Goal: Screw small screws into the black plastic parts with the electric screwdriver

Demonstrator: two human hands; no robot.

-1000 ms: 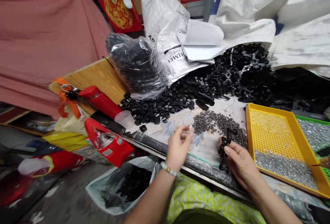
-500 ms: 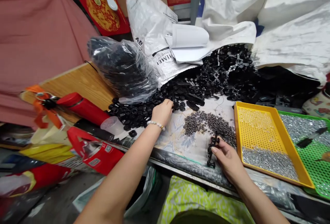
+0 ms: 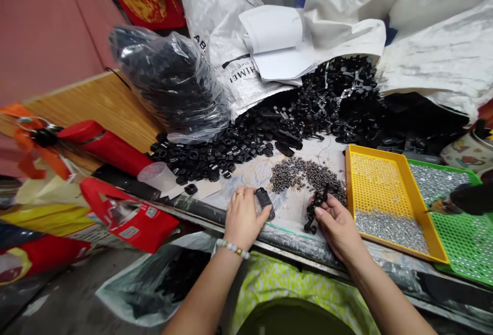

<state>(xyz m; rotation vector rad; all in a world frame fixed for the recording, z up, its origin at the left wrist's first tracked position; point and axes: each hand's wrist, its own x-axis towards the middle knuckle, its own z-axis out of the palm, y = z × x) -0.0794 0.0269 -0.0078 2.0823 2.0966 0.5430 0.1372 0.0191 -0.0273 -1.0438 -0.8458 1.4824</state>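
My left hand (image 3: 243, 216), with a ring and a bead bracelet, is at the table's front edge. Between its thumb and fingers is a flat, oblong black plastic part (image 3: 264, 201); whether the part also rests on the tabletop I cannot tell. My right hand (image 3: 339, 224) pinches a dark, jointed black linkage piece (image 3: 315, 212), held just in front of a heap of small dark metal rivets (image 3: 304, 175). Behind my left hand spreads a pile of small black plastic parts (image 3: 215, 157).
To the right stand a yellow perforated tray (image 3: 348, 191) and a green one (image 3: 458, 242), both with small silvery pieces. More black linkages (image 3: 331, 93) spill from white sacks (image 3: 427, 32). At the left are a red flask (image 3: 108, 145) and a clear cup (image 3: 156, 175).
My left hand has come back from the black pile to the table's front edge, now with the oblong part. My right hand still holds the linkage piece, and the view has shifted slightly.
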